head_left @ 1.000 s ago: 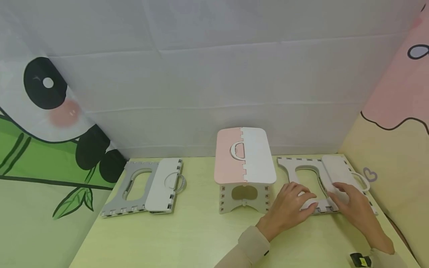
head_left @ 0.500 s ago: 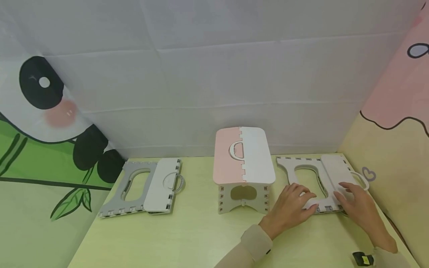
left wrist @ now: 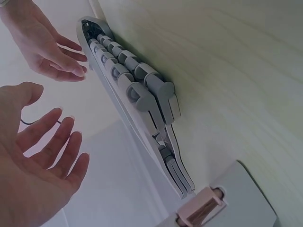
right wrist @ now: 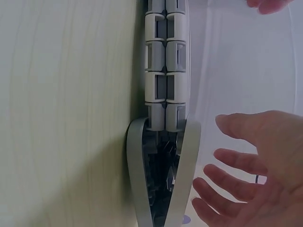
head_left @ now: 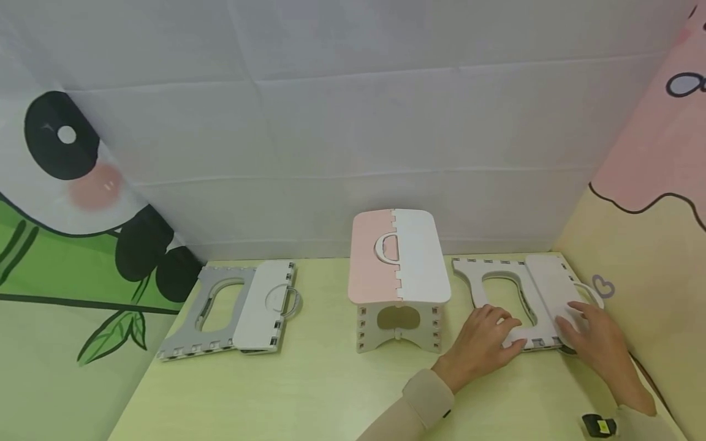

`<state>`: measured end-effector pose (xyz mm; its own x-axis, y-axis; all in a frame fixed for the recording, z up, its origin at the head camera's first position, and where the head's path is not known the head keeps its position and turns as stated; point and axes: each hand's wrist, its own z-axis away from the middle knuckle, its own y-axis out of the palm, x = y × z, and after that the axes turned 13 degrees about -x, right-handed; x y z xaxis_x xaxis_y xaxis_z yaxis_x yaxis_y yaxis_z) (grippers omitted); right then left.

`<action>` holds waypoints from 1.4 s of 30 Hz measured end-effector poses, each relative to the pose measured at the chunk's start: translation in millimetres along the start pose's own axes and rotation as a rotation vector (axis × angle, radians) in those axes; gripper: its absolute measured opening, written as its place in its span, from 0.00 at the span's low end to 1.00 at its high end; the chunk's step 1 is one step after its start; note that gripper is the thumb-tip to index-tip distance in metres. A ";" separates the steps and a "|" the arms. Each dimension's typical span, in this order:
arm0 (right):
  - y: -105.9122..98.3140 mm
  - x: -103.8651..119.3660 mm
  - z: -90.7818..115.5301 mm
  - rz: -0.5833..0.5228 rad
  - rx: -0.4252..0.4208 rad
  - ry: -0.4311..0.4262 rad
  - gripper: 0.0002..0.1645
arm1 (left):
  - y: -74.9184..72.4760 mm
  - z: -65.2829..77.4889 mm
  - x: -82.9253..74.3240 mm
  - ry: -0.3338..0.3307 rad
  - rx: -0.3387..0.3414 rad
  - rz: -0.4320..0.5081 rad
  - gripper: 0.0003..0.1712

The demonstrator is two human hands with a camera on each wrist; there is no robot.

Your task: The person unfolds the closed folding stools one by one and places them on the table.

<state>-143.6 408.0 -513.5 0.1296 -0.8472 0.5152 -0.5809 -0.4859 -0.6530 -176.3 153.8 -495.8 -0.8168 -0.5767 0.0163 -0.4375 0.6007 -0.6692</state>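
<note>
A white folding stool (head_left: 543, 300) lies folded flat at the right of the table in the head view. My left hand (head_left: 478, 343) is over its near left leg part, fingers spread and loosely bent. Beside the stool's seat panel is my right hand (head_left: 595, 340), thumb and fingers apart, near the carry handle. In the left wrist view the folded stool's hinged edge (left wrist: 128, 71) shows, with both palms facing it and a gap in between. The right wrist view has the right hand (right wrist: 251, 170) with relaxed fingers close above the hinged stool edge (right wrist: 165, 71).
A pink and white folding stool (head_left: 376, 269) stands unfolded at the middle of the table's back. Another grey and white folding stool (head_left: 259, 306) lies folded flat at the left. A white cloth wall (head_left: 331, 122) rises behind the table (head_left: 265, 398).
My right hand has shifted a little to the right across the seat panel. The left hand stays near the same part of the stool. The stools have not moved on the table.
</note>
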 end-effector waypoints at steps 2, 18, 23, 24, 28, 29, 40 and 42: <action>-0.6 -3.4 0.8 0.003 0.010 0.010 0.24 | 2.3 0.0 -0.5 0.000 0.002 -0.001 0.15; -7.4 -15.1 2.2 0.061 0.097 0.147 0.37 | 17.7 2.3 -5.9 0.003 0.098 -0.040 0.18; -7.1 -18.2 2.4 0.095 0.109 0.168 0.40 | 21.3 2.5 -8.2 0.000 0.161 -0.044 0.21; -7.2 -18.6 2.4 0.101 0.113 0.172 0.41 | 21.9 2.5 -8.5 -0.001 0.171 -0.043 0.21; -8.6 -19.3 2.6 0.117 0.140 0.183 0.42 | 24.7 3.2 -9.0 -0.005 0.193 -0.034 0.22; -8.8 -19.5 2.8 0.118 0.146 0.179 0.42 | 25.5 3.5 -9.1 -0.004 0.194 -0.034 0.22; -8.1 -22.1 2.6 0.136 0.223 0.202 0.48 | 34.7 5.6 -9.5 0.009 0.257 -0.033 0.24; -8.2 -20.9 2.3 0.139 0.220 0.198 0.49 | 35.6 5.3 -9.5 0.008 0.281 -0.039 0.24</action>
<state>-139.7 429.2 -520.3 -0.1101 -0.8613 0.4960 -0.3914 -0.4212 -0.8182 -182.1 177.7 -523.8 -0.8049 -0.5912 0.0513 -0.3481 0.4004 -0.8476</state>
